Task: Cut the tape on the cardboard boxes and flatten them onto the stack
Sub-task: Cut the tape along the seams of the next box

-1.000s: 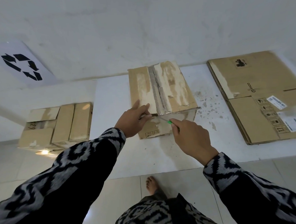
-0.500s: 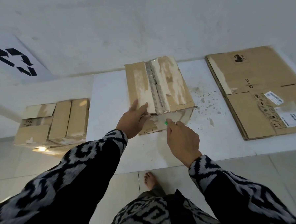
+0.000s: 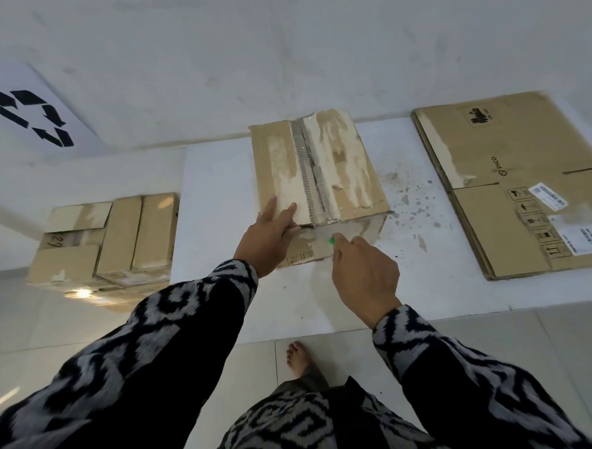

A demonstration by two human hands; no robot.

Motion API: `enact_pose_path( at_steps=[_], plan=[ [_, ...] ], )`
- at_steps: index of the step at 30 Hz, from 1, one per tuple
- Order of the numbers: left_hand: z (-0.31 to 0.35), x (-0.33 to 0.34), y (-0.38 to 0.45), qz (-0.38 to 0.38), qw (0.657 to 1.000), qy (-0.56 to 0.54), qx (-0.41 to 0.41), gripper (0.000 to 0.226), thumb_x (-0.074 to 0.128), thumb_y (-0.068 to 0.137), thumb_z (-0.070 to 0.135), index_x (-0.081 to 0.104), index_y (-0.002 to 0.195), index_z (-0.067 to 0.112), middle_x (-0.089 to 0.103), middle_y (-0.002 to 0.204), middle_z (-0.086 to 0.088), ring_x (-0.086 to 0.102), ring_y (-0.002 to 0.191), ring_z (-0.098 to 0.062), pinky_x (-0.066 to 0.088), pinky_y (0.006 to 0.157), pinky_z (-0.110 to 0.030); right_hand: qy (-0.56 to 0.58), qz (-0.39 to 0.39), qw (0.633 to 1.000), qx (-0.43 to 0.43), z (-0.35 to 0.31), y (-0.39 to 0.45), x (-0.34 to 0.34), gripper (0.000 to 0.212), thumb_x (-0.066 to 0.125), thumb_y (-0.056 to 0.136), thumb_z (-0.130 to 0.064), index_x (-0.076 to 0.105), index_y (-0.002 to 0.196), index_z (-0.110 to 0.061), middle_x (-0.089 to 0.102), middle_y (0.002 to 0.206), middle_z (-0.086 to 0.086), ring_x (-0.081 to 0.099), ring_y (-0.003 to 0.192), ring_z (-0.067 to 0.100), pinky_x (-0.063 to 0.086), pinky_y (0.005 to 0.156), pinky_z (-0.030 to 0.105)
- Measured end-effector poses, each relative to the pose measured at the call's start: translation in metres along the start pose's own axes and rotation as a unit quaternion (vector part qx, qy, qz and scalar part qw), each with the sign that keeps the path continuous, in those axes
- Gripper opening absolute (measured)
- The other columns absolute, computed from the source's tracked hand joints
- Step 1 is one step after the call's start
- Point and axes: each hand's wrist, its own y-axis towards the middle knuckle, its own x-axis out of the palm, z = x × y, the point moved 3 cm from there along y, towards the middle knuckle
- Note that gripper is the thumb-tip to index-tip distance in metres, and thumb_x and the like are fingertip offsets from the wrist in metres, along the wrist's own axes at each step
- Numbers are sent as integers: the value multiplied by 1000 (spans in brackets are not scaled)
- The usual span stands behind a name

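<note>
A worn cardboard box [image 3: 339, 167] stands in the middle of the white table [image 3: 218, 201], its top flaps meeting along a torn taped seam. My left hand [image 3: 268, 239] rests on the box's near left corner, fingers flat on the top flap. My right hand [image 3: 362, 272] grips a small green-tipped cutter [image 3: 331, 241] whose tip is at the box's front face just under the seam. A stack of flattened cardboard [image 3: 512, 185] lies on the table to the right.
Several closed cardboard boxes [image 3: 110, 241] sit on the floor left of the table. A sheet with a recycling sign [image 3: 30, 116] is on the wall at upper left. My bare foot [image 3: 296, 358] is on the tiled floor by the table's front edge.
My right hand has drawn the cutter toward me, from the seam's near end on top down onto the box's front face. My left hand stays on the box's corner.
</note>
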Motion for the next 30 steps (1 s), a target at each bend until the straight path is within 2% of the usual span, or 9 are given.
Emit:
enact_pose_path(
  at_steps=[3,5,8,11,14,17,22,26,30],
  plan=[
    [0,2,-2,13,1000,-5,16,45,42,105,28,40,147,13,61,129,2,9,152,-23,43,103,-49,1,3,1000,-2,3,-1,0,32,27,106,-31,51,127,-26,50,89,-4,46,66,19,25,47,25],
    [-1,5,-2,26,999,-12,17,46,42,104,28,40,148,15,57,135,1,9,152,-23,43,104,-50,6,8,1000,6,7,-5,-1,33,27,106,-32,51,128,-26,50,89,-4,45,66,18,22,46,25],
    [-6,9,-1,18,1000,-4,-2,51,35,103,43,35,150,25,46,148,-2,12,151,-29,44,103,-50,12,22,1000,-1,-3,1,1,34,28,107,-31,50,133,-27,56,97,-2,44,67,18,19,45,26],
    [-11,11,0,0,1000,6,-14,57,25,98,53,31,150,31,42,152,-4,16,150,-35,46,101,-53,13,17,1000,-5,-3,3,5,32,30,106,-29,51,130,-26,55,95,-1,44,68,18,21,46,26],
    [-6,9,-2,5,1000,-2,-8,54,30,101,45,32,151,25,50,145,1,11,151,-30,41,107,-52,11,17,1000,4,0,0,7,33,30,106,-28,49,133,-27,55,97,-1,43,68,18,25,48,26],
    [0,5,-2,17,1000,-7,12,49,39,104,31,35,151,17,61,132,5,7,152,-23,35,112,-50,10,22,1000,3,-9,8,8,33,36,105,-24,48,135,-26,57,101,0,43,70,18,19,46,25],
    [-5,9,-3,3,1000,-2,-6,51,34,103,40,31,152,26,51,144,1,9,152,-29,42,106,-52,13,11,1000,15,-5,6,8,31,37,104,-23,51,132,-26,57,98,-1,45,68,19,19,45,25],
    [2,4,-4,10,1000,-7,5,48,39,105,28,35,151,17,60,131,5,6,152,-22,38,109,-51,20,12,999,24,-11,16,5,36,38,103,-20,48,138,-25,57,104,1,57,79,22,28,52,26],
    [1,4,-4,15,1000,-12,7,47,39,105,29,36,150,16,61,128,7,7,152,-23,42,104,-54,9,9,999,44,9,6,4,30,32,105,-25,51,129,-25,50,89,-2,44,65,17,23,47,25]
  ],
)
